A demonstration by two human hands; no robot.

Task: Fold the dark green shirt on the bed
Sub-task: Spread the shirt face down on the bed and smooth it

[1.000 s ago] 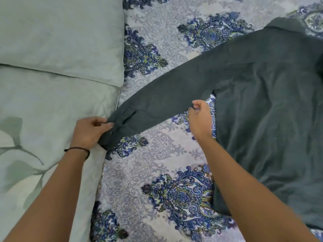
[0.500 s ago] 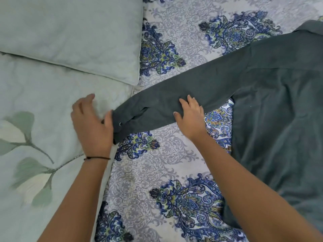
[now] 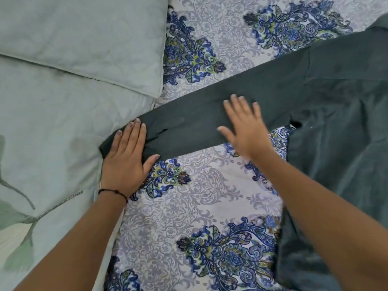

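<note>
While the dark green shirt [image 3: 340, 97] is lying on the bed [image 3: 199, 198], its sleeve [image 3: 197, 116] is pointing toward the edge bearing the pillow [image 3: 84, 38]; left hand [image 3: 126, 162] and right hand [image 3: 246, 129] are pressing it, grips flat, fingers straight.

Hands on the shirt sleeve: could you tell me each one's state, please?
Left hand: open, pressing flat on the cuff.
Right hand: open, fingers spread over the sleeve.

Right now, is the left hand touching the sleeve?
Touching. The head view shows the left hand lying flat on the cuff end of the sleeve, straight fingers on the fabric.
</note>
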